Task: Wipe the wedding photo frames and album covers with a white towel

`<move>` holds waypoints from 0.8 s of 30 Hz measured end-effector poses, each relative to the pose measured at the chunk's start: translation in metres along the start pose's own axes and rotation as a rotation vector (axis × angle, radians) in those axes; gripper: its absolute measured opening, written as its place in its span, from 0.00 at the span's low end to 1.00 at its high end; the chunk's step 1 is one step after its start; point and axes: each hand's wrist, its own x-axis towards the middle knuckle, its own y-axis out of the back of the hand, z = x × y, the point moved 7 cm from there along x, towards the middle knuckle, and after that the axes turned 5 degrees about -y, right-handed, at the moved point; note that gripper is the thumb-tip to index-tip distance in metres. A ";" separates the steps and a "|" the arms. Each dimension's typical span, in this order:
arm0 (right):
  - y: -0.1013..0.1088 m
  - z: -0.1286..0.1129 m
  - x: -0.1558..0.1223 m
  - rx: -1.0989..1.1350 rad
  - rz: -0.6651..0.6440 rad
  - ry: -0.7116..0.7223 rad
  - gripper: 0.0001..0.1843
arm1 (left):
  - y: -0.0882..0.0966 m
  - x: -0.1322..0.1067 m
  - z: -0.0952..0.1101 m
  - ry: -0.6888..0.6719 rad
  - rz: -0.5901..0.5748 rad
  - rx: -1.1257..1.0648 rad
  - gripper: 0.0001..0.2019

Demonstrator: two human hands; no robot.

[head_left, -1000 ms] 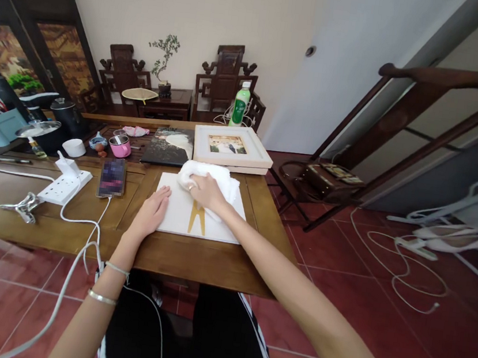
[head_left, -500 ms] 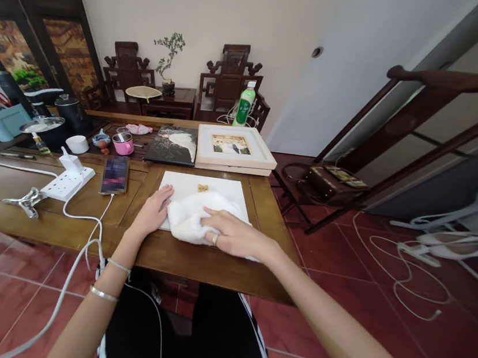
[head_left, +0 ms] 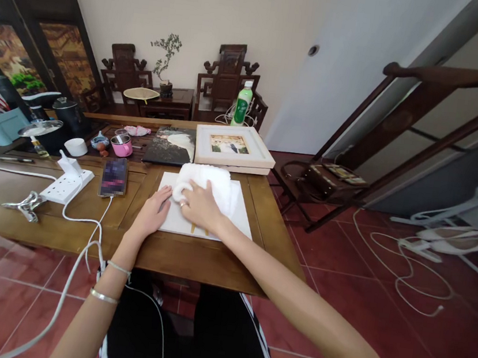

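Observation:
A white board [head_left: 240, 220] lies flat near the front edge of the wooden table. My left hand [head_left: 153, 210] rests along its left edge, fingers stretched out, holding nothing. A fluffy white towel [head_left: 215, 179], bunched up, covers the upper part of the board. My right hand [head_left: 201, 206] presses down on the towel and grips its rolled near edge, a ring showing on one finger. Just below that hand a yellowish mark [head_left: 198, 230] shows on the board; the rest of the board's face is hidden under the towel and hand.
Behind the board lie a framed picture [head_left: 234, 146] and a dark picture panel [head_left: 171, 146]. To the left are a phone [head_left: 114, 176], a white power strip [head_left: 67, 186] with cables, and a pink cup [head_left: 122, 145]. A green bottle [head_left: 242, 104] stands at the back.
My right hand has pushed the towel away from me, from the board's near edge to its far edge. The yellow mark near the top is now covered; one below shows. My left hand stays put.

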 end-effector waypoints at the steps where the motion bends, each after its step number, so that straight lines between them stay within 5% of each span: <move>1: -0.002 -0.010 -0.012 -0.012 -0.025 0.034 0.16 | 0.000 0.000 0.001 -0.008 -0.004 -0.008 0.22; 6: 0.008 -0.040 -0.080 -0.016 -0.186 0.220 0.12 | -0.001 -0.001 0.000 -0.019 -0.008 -0.008 0.22; 10: 0.026 -0.031 -0.101 0.004 -0.278 0.229 0.10 | -0.002 -0.001 -0.002 -0.015 -0.003 0.019 0.22; 13: 0.028 -0.005 -0.085 -0.050 -0.289 0.118 0.12 | -0.003 -0.001 -0.003 -0.001 0.000 0.032 0.22; 19: 0.024 0.042 -0.008 -0.071 -0.115 -0.068 0.17 | -0.001 0.000 0.001 0.026 0.001 0.022 0.24; 24: 0.008 0.019 0.021 -0.104 -0.040 -0.078 0.20 | 0.007 -0.002 0.004 0.029 0.054 -0.067 0.25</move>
